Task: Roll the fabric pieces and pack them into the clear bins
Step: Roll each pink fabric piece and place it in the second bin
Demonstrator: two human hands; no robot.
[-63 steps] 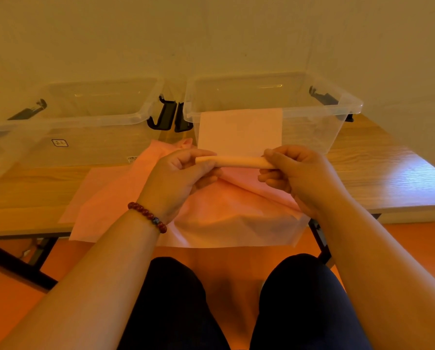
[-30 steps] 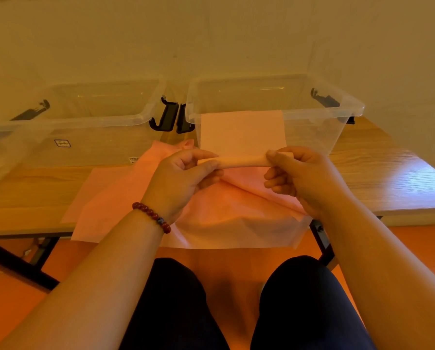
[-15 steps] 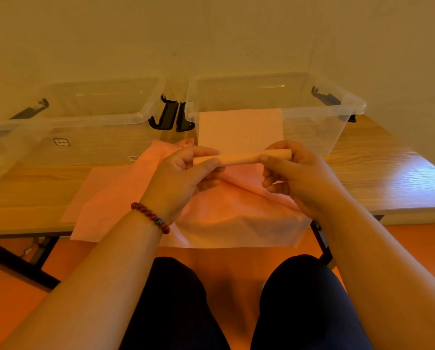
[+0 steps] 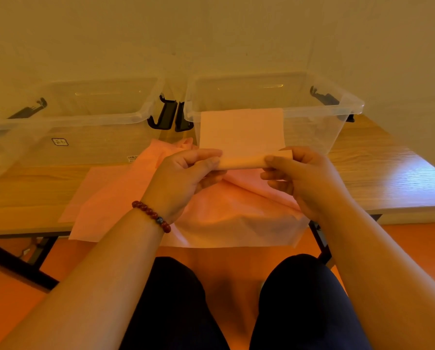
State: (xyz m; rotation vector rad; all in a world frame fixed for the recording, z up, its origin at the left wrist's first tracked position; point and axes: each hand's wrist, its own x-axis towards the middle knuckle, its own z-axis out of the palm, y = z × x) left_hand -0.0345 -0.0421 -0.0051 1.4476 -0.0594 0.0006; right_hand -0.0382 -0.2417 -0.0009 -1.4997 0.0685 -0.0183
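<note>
nearest me, loose pink fabric sheets [image 4: 224, 218] lie over the near edge of the surface [image 4: 388, 178]. just above them i see the left hand [image 4: 183, 178] and right hand [image 4: 304, 178], fingers curled and pinching either end of a half-rolled fabric piece [image 4: 241, 162], held off the surface. its unrolled part stands up before the right clear bin [image 4: 312, 127]. the left clear bin [image 4: 85, 137] sits beside it along the far edge.

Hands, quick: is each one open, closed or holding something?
Left hand: holding, pinches the left end of the fabric roll.
Right hand: holding, pinches the roll's right end.
</note>
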